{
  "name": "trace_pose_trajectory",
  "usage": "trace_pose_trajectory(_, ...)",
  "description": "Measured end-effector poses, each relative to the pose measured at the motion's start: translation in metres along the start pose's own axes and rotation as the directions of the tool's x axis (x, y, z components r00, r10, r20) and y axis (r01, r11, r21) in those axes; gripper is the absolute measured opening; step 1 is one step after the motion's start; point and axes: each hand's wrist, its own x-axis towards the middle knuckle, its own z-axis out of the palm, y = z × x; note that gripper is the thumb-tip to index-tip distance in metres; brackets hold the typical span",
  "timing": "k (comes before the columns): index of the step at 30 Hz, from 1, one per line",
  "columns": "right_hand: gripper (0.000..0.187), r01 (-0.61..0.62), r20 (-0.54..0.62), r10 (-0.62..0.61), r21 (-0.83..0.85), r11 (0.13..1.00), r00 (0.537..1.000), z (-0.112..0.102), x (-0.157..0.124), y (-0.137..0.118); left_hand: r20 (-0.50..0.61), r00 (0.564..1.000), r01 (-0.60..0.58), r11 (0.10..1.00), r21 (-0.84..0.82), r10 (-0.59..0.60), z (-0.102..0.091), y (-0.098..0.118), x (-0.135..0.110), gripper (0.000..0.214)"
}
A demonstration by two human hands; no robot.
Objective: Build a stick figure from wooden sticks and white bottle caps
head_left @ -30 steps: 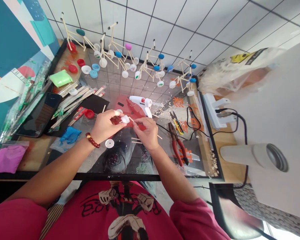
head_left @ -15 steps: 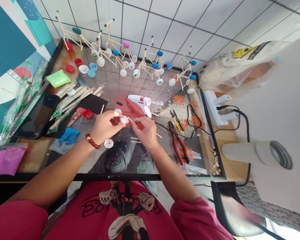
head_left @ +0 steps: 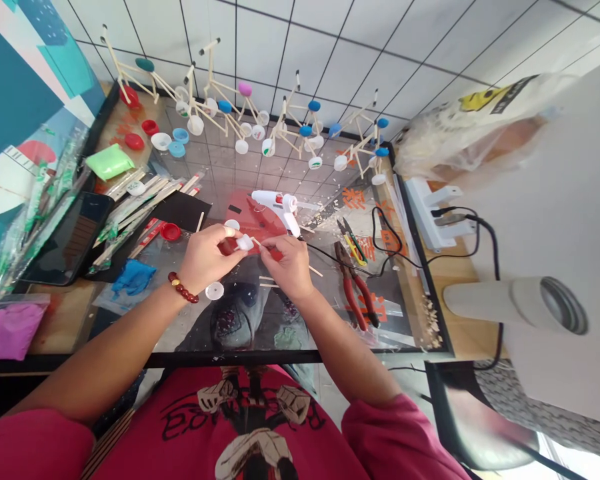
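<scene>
My left hand (head_left: 207, 257) is closed, pinching a white bottle cap (head_left: 245, 243) between thumb and fingers over the glass tabletop (head_left: 260, 320). My right hand (head_left: 287, 267) is closed on a thin wooden stick (head_left: 259, 244) whose end meets the cap. Both hands hover close together at the middle of the table. A second white cap (head_left: 214, 291) lies just below my left wrist, and loose sticks (head_left: 269, 282) lie under my right hand. A red bead bracelet (head_left: 182, 289) is on my left wrist.
A white glue gun (head_left: 279, 203) lies behind the hands, red pliers (head_left: 353, 287) and small snips (head_left: 353, 240) to the right. Stick-and-cap models (head_left: 260, 127) line the tiled wall. Chopstick packets (head_left: 135, 207), a phone (head_left: 65, 240), coloured caps (head_left: 165, 137) sit left; a power strip (head_left: 433, 213) right.
The hands stay together on the cap and stick with barely any shift. The view has tilted slightly, so everything sits a little lower left in the frame.
</scene>
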Motion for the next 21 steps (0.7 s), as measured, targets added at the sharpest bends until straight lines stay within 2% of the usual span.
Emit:
trace_pose_trajectory(9,0.005,0.013,-0.002,-0.013,-0.01,1.0,1.0,0.0002,0.0002,0.0006,-0.005,0.994,-0.111,0.993,0.041,0.111,-0.0008,0.0034,-0.0008,0.023)
trace_pose_trajectory(21,0.006,0.025,0.002,-0.025,0.006,1.0,1.0,-0.0006,-0.0009,0.0007,-0.011,0.99,-0.137,0.988,0.069,0.138,-0.0004,0.0042,-0.0004,0.025)
